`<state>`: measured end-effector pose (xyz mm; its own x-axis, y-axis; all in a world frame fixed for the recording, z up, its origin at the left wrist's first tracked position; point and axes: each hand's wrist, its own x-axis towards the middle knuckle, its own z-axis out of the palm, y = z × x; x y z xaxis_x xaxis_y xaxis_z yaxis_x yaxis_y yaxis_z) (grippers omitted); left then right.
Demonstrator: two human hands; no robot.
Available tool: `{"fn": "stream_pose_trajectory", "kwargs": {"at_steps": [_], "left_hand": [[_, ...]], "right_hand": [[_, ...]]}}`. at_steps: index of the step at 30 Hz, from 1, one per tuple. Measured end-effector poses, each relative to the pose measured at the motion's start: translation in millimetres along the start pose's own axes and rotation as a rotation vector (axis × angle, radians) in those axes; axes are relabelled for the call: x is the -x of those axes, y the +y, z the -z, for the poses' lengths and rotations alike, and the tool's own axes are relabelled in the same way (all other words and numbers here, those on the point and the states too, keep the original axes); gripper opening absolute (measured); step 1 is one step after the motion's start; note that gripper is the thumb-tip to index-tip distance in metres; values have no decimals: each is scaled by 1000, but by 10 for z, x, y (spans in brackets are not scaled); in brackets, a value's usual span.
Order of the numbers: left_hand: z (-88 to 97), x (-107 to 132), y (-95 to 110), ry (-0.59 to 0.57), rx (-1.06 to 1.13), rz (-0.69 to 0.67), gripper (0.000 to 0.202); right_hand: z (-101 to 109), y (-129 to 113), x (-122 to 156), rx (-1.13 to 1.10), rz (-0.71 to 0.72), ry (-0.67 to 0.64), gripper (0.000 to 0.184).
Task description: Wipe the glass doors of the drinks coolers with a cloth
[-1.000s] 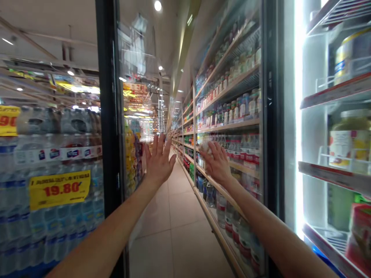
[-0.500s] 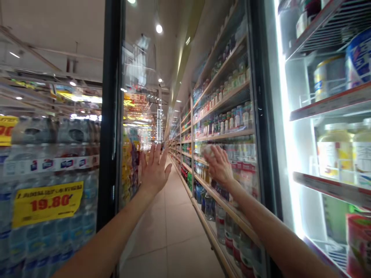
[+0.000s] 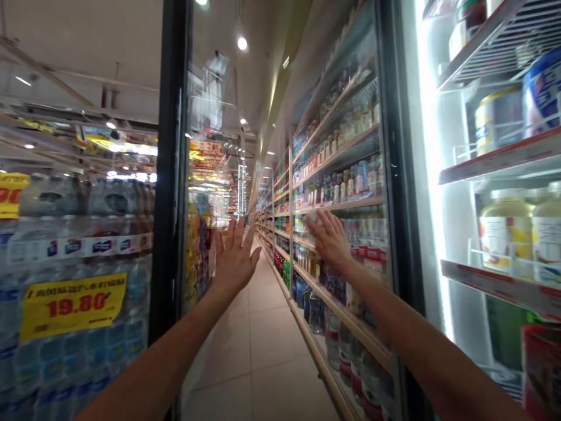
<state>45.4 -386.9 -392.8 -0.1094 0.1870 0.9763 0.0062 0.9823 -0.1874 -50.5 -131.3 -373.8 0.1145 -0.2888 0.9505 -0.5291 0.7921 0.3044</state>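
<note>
Pressing flat against the glass cooler door [image 3: 280, 175]: left hand [image 3: 234, 257] and right hand [image 3: 331, 242], both spread, grasping nothing.

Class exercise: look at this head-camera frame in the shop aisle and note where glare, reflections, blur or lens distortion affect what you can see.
Head view: the lit strip inside the open fridge is blown out white; the glass door both hands press on carries faint reflections and ceiling-light spots; the jars at right and the water bottles at left are soft; door frames bow near the edges, a wide-lens effect; the left hand and right hand are fairly sharp.
</note>
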Motion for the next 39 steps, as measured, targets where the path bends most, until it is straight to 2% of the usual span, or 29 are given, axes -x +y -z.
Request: {"fn": "stream_pose_trajectory", "kwargs": {"at_steps": [3,5,6,7,11,12,13,16,17,18,19,23,24,25,26,28,29,30,31,32,36,37,38,39], "left_hand": [[8,-1,12,-7,-21,-5,49],[9,-2,22,-10,-21,-7,49],[9,-3,26,-7,-18,-5,49],[10,-3,27,-3,-14,-1,50],[22,4,-20,-8,4,-14,49],[28,8,-47,-16,11,-27,49],[37,13,-79,-23,16,-35,50],[71,25,-184,-25,11,-24,52],[86,24,-217,-23,6,-16,52],[102,21,-246,-19,0,-7,52],[119,16,-274,-14,-4,1,52],[190,-13,-390,-5,-22,39,50],[206,-17,-422,-4,-30,45,49],[219,-19,-454,-3,-39,47,49],[231,-18,-482,-1,-49,47,49],[251,-14,-522,-1,-60,44,48],[260,-12,-530,-4,-59,40,48],[269,-13,-531,-7,-53,40,47],[280,-17,-528,-7,-43,45,47],[292,-25,-522,-3,-30,55,46],[362,-99,-533,49,13,89,45],[383,-125,-550,68,21,93,44],[406,-153,-572,88,30,96,44],[430,-180,-594,110,41,96,44]], "right_hand": [[21,313,-67,63,-465,220,47],[-2,342,-147,74,-596,284,49],[-21,265,-180,66,-569,270,49],[-43,139,-204,49,-484,231,49],[-112,-422,-245,-47,128,-25,53],[-120,-476,-266,-56,189,-46,53],[-127,-484,-301,-54,153,-30,52],[-150,-392,-464,-16,-281,150,51],[-162,-392,-517,-9,-385,189,51],[-174,-429,-558,-11,-412,196,52],[-187,-503,-581,-22,-359,172,53],[-211,-869,-561,-102,240,-73,56],[-211,-891,-572,-108,297,-96,55],[-209,-872,-604,-103,264,-85,53],[-206,-822,-659,-89,153,-44,52],[-203,-700,-806,-54,-160,69,50],[-207,-669,-876,-40,-279,109,49],[-214,-676,-928,-33,-335,123,50],[-225,-727,-954,-33,-322,112,50],[-239,-816,-951,-41,-243,81,52],[-305,-1241,-815,-142,391,-119,57],[-318,-1293,-813,-164,476,-145,58],[-327,-1315,-841,-178,476,-144,59],[-333,-1315,-897,-183,395,-116,59]]}}
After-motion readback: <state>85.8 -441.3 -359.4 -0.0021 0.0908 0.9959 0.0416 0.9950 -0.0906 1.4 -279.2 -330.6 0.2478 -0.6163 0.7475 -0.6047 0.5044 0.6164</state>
